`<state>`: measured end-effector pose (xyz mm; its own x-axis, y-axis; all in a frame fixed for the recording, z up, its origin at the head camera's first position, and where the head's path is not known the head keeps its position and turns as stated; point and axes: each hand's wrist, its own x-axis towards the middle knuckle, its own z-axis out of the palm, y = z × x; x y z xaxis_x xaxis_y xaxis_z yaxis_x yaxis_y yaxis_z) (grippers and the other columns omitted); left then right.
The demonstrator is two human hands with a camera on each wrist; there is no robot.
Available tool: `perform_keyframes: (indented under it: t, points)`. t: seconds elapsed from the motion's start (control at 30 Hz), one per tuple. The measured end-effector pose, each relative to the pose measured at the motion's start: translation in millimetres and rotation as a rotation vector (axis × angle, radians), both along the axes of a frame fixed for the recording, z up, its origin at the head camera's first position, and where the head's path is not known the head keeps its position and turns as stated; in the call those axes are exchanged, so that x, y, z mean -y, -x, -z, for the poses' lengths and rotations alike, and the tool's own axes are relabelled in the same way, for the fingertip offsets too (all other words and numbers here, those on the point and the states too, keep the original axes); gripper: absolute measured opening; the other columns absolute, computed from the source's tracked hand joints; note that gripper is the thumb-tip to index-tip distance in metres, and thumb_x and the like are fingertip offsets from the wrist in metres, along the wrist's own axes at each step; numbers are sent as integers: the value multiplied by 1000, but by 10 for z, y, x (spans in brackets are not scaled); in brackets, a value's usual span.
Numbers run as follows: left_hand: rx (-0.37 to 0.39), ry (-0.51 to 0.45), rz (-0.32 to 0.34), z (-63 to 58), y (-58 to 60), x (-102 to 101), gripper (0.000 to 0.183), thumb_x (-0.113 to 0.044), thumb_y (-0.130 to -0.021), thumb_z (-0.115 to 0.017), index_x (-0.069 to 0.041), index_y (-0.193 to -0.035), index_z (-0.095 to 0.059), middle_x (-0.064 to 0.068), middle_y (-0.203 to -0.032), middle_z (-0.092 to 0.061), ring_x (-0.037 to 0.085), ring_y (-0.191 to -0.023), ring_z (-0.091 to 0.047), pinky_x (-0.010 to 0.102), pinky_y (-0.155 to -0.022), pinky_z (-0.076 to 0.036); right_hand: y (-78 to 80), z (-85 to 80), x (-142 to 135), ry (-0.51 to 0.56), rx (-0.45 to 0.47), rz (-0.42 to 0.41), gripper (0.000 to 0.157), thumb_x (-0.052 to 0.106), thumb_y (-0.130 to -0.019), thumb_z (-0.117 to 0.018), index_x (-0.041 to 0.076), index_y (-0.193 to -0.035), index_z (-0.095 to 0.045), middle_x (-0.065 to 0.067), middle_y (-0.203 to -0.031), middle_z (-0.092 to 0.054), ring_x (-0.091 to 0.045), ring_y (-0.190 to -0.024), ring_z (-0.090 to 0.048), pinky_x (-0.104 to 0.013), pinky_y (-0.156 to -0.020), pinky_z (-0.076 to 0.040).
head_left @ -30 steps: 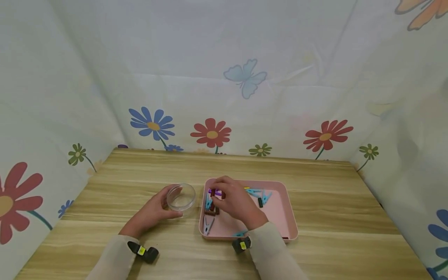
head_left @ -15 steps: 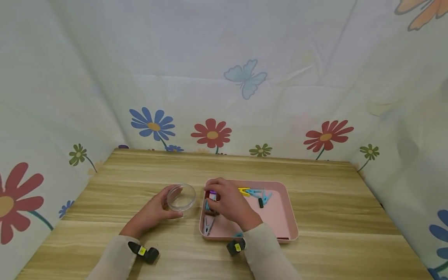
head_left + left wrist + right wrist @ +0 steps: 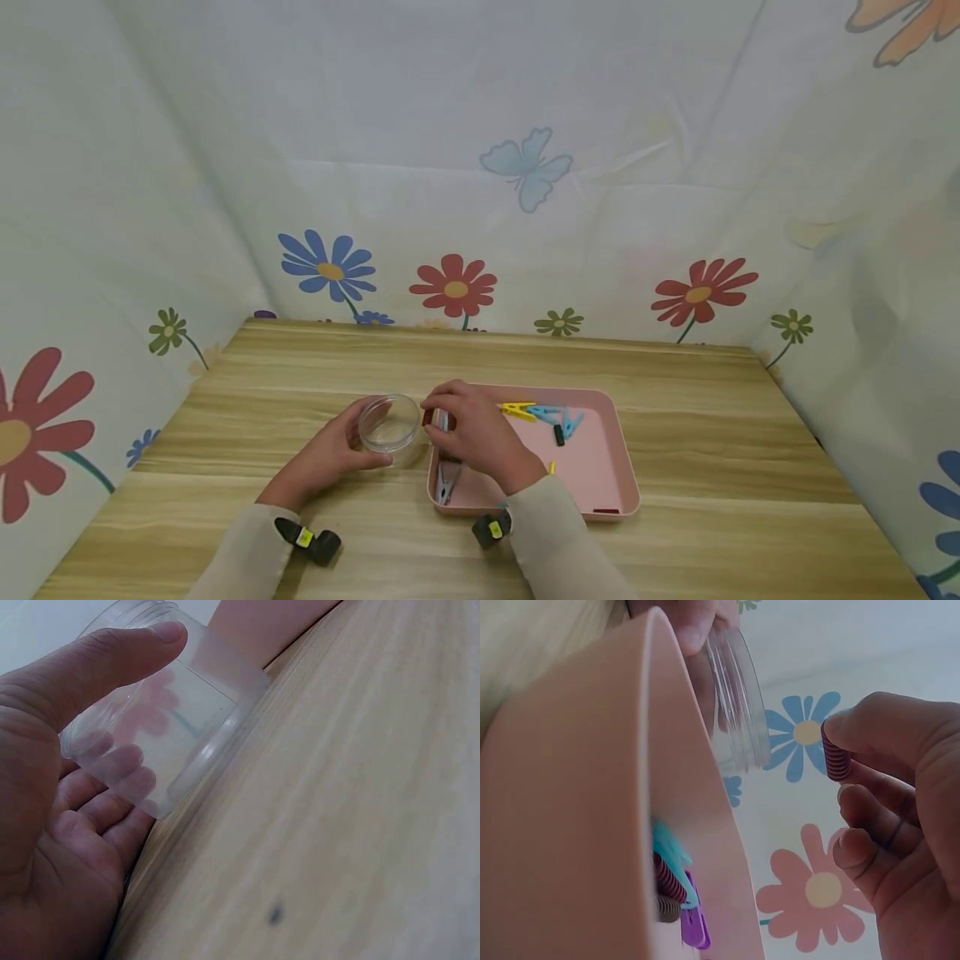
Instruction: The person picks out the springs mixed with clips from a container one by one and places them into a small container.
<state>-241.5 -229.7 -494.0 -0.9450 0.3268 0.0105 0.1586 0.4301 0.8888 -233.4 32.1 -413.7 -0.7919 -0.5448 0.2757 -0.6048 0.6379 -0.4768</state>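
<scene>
Pinched between thumb and finger of the right hand point(image 3: 480, 429), a dark red spring point(image 3: 837, 756) sits right of centre in the right wrist view — the other fingers bend loosely. Left of centre in the head view, the left hand point(image 3: 322, 461) curls round a clear jar point(image 3: 389, 423). Such a slight pinch could slip, I judge, dropping the spring into the pink tray point(image 3: 596, 483) or onto the table point(image 3: 720, 433); a knock against the rim — or a slack left hold — might tip the jar.
</scene>
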Motion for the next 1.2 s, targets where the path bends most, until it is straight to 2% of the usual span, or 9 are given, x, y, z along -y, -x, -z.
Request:
perform_keyframes:
  t: [0.07,0.13,0.27,0.37,0.47,0.57,0.6,0.83,1.2]
  points:
    - [-3,2,4,1,-2,3,85,-36,-74,-84,-31,-144,-36,2,-152,-42,25,-144,-34,19,-108,-33,4,10,27,-11,-5,-7,25,28,-92,-67,21,-115,-70,2,-122,-62,-13,-105,-60,-24,-86,-54]
    - [-9,-4,11,6,0,5,85,-34,-75,-83,-29,-145,-36,4,-152,-42,26,-144,-35,10,-102,-32,6,21,54,-28,-20,-9,23,30,-91,-67,23,-113,-70,3,-122,-62,-11,-103,-60,-23,-77,-53]
    - [-7,-9,15,10,-10,7,85,-32,-75,-83,-25,-146,-36,5,-152,-41,27,-143,-35,7,-100,-33,17,57,110,-72,-57,-8,22,32,-91,-68,27,-112,-70,5,-121,-63,-7,-90,-60,-27,-59,-42]
    - [-1,4,9,11,-22,7,86,-32,-75,-83,-25,-146,-36,5,-152,-41,26,-144,-35,13,-104,-35,23,76,150,-81,-68,-17,22,32,-91,-68,26,-112,-70,5,-121,-63,-7,-86,-60,-27,-60,-42]
    - [11,8,0,18,-25,2,86,-32,-75,-83,-26,-146,-36,5,-152,-41,26,-144,-34,31,-112,-36,28,95,182,-70,-62,-37,22,31,-91,-67,25,-112,-70,5,-121,-64,-8,-94,-61,-24,-72,-51]
    - [1,3,7,30,-19,3,85,-33,-76,-83,-25,-146,-35,6,-153,-40,28,-144,-33,50,-114,-31,36,102,209,-55,-45,-53,23,30,-92,-66,23,-114,-69,3,-122,-63,-12,-102,-62,-19,-84,-53]
    - [6,-1,1,32,-13,1,85,-33,-75,-83,-27,-146,-36,4,-153,-41,27,-145,-33,52,-115,-29,37,104,217,-57,-46,-52,24,31,-92,-66,23,-114,-69,3,-122,-63,-12,-104,-62,-20,-86,-53]
    - [9,-3,5,6,2,-14,84,-32,-75,-83,-31,-144,-36,4,-153,-40,25,-144,-33,52,-114,-29,48,97,250,-62,-48,-40,23,29,-90,-69,23,-112,-70,4,-122,-64,-11,-105,-62,-21,-89,-53]
    - [6,-22,8,-6,1,-7,85,-31,-75,-84,-29,-145,-36,4,-153,-40,26,-145,-32,53,-116,-27,79,141,288,-41,42,-24,26,31,-91,-68,25,-116,-68,4,-125,-63,-12,-110,-62,-24,-91,-53]
